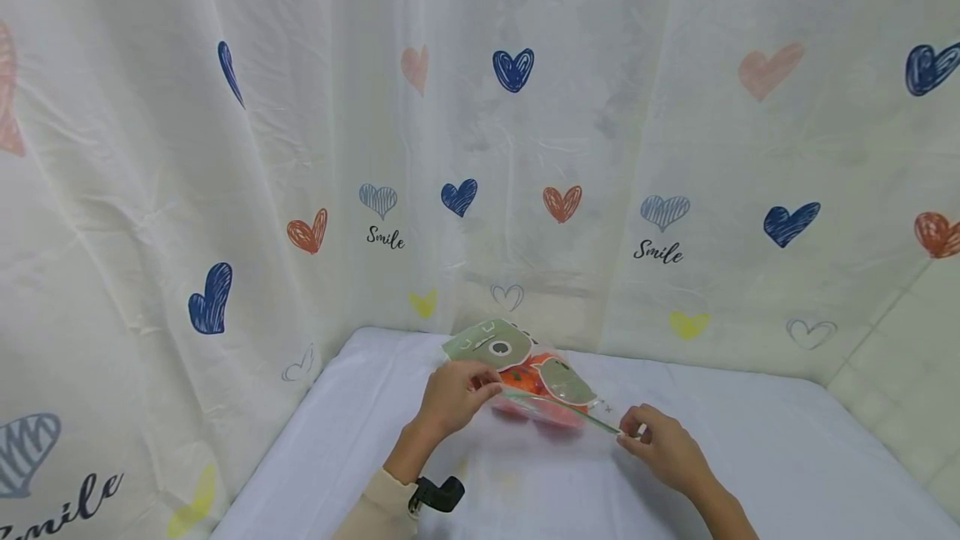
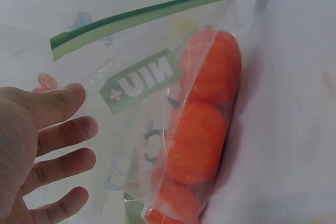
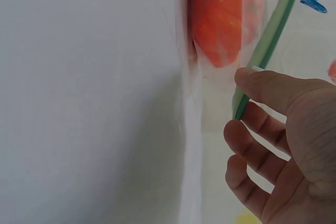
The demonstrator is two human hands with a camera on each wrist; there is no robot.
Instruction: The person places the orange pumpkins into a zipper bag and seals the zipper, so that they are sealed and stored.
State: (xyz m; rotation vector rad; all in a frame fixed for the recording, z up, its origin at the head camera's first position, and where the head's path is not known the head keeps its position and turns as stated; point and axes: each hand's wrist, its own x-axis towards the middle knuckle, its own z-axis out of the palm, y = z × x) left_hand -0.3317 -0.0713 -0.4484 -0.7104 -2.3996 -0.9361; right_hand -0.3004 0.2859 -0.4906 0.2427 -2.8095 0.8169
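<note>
A clear zip bag (image 1: 555, 394) with a green closure strip (image 2: 142, 17) and a printed cartoon face rests on the white-covered table. Inside it are several rounded, lobed orange things (image 2: 197, 142). My right hand (image 1: 663, 444) pinches one end of the strip between thumb and forefinger, with a small white piece showing at the thumb tip. At the strip's other end is my left hand (image 1: 457, 394). In the left wrist view its fingers (image 2: 63, 132) are spread apart beside the bag's clear film, with the thumb raised and no grip around anything.
White cloth covers the table (image 1: 720, 457), which ends at a curtain (image 1: 570, 148) printed with hearts and "Smile". A black strap with a device (image 1: 441, 494) sits on the left wrist, over a light sleeve (image 1: 378, 507).
</note>
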